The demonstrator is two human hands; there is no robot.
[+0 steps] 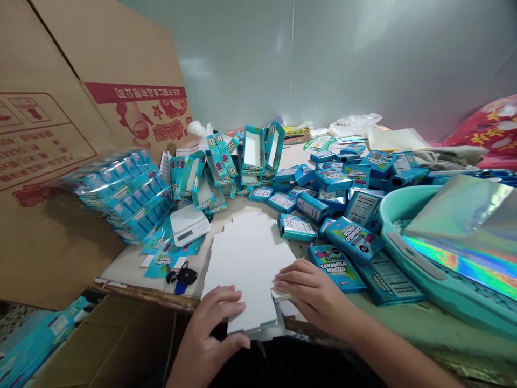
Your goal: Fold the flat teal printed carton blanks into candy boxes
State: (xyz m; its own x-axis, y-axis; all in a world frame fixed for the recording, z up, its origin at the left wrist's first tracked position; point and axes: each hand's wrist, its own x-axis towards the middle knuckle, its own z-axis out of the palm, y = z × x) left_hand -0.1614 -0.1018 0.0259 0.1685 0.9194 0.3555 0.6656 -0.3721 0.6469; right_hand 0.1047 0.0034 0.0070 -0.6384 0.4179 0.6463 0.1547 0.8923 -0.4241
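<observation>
A stack of flat white die-cut carton blanks (246, 264) lies in front of me, overhanging the table's near edge. My left hand (214, 328) rests at its near left side, fingers apart from the thumb and fingertips touching the top sheet. At the right edge, my right hand (309, 291) has its fingers together and bent over a small white flap; its thumb is hidden. Filled blue candy boxes (297, 227) lie right of the stack. Beyond it stand open blue display trays (253, 148) with white insides.
Left are a white kitchen scale (189, 225), keys (183, 275) and wrapped blue packs (133, 194) beside a tall brown carton (44, 161). A turquoise basin (388, 215) with a shiny film sheet (472, 226) on it stands right. An open cardboard box (121, 339) sits below the table edge.
</observation>
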